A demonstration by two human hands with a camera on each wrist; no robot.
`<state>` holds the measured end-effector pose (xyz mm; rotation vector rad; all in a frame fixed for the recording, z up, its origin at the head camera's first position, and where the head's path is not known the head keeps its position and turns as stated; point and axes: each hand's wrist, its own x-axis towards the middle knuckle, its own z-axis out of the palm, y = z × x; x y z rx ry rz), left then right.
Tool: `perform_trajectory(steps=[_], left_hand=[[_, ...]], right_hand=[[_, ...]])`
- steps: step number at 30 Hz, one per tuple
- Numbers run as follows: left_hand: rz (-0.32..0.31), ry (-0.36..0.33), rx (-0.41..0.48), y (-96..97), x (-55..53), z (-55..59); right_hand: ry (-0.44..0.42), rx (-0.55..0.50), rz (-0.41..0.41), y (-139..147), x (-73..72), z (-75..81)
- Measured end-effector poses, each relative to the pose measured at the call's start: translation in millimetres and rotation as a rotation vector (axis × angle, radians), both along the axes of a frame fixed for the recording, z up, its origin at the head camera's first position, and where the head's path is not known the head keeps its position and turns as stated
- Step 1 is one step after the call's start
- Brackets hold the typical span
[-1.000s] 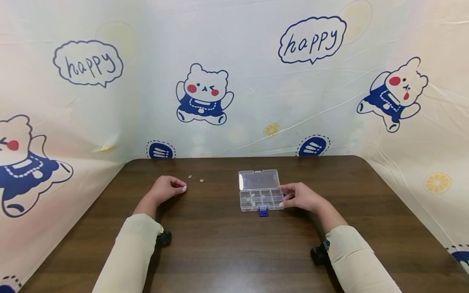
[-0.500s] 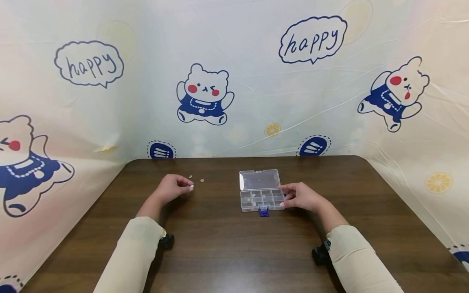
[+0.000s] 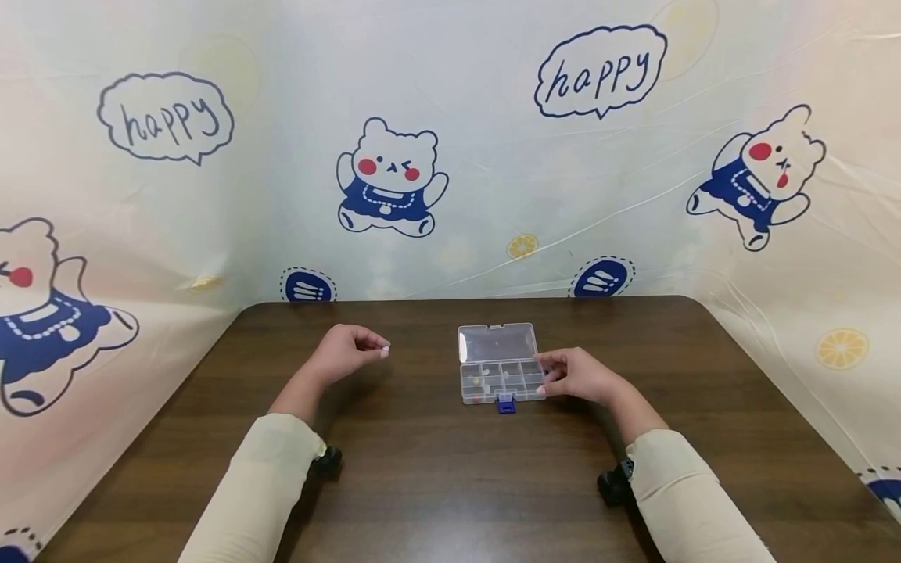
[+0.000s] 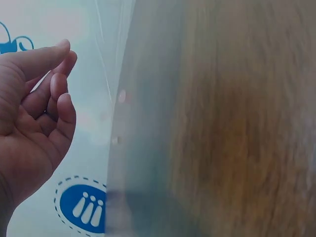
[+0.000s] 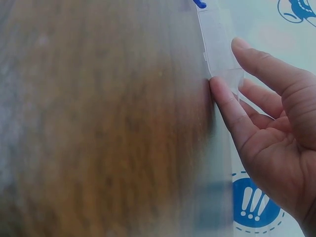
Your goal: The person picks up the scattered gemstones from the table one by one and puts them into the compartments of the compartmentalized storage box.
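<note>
The right hand grips the clear box at three o'clock, probably to steady it; the left hand is narrowed, whether holding something I cannot tell.

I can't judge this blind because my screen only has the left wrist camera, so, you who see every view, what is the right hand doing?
Observer: In the head view, the right hand grips the right end of a clear compartment box.
Operator: Is that box open or closed?
Observer: Open; its lid is swung to the far side.
Operator: Any latch on it?
Observer: Yes, a blue latch on the near side.
</note>
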<state>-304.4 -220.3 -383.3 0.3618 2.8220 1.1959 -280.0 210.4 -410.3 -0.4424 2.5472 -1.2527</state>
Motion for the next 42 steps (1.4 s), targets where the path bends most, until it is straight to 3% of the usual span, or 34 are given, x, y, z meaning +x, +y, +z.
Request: perform_trajectory(steps=[11, 29, 42], left_hand=[[-0.047, 0.064, 0.012, 17.9, 4.9, 7.4], [-0.093, 0.049, 0.054, 47.7, 18.2, 17.5], [-0.146, 0.081, 0.057, 60.6, 18.8, 16.5]], right_hand=[[0.011, 0.009, 0.0, 0, -0.8, -2.2], [0.008, 0.01, 0.002, -1, 0.2, -0.8], [0.01, 0.008, -0.002, -1, 0.5, -1.0]])
